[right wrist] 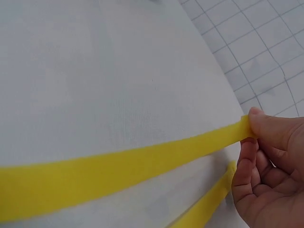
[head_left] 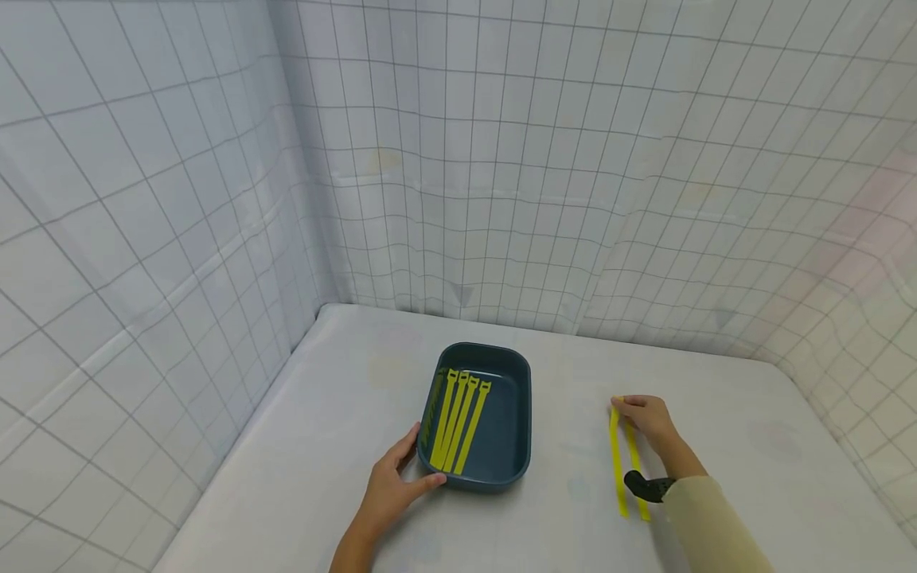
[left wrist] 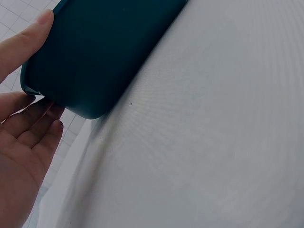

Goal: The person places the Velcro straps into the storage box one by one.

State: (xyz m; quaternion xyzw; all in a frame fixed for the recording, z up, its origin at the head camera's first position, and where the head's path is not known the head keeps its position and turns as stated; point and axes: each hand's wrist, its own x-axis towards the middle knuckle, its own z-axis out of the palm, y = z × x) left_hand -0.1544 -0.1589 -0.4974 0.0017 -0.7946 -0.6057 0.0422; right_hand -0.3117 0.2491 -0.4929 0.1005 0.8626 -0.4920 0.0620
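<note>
Head view shows the left hand (head_left: 385, 495) gripping the near-left corner of a dark tray (head_left: 510, 422); right of it, over the worktop (head_left: 559, 517), the right hand (head_left: 652, 420) pinches one end of a yellow strip (right wrist: 142, 164). The strip looks light, thin and bendy, best taken by that end; the tray seems stiff.

Head cam: high, faces fwd/down at counter (head_left: 344, 382). L wrist cam: v. close beside tub (left wrist: 99, 52). R wrist cam: close to yellow strip (right wrist: 118, 171). Head shares tub w/ L, strip w/ R.
</note>
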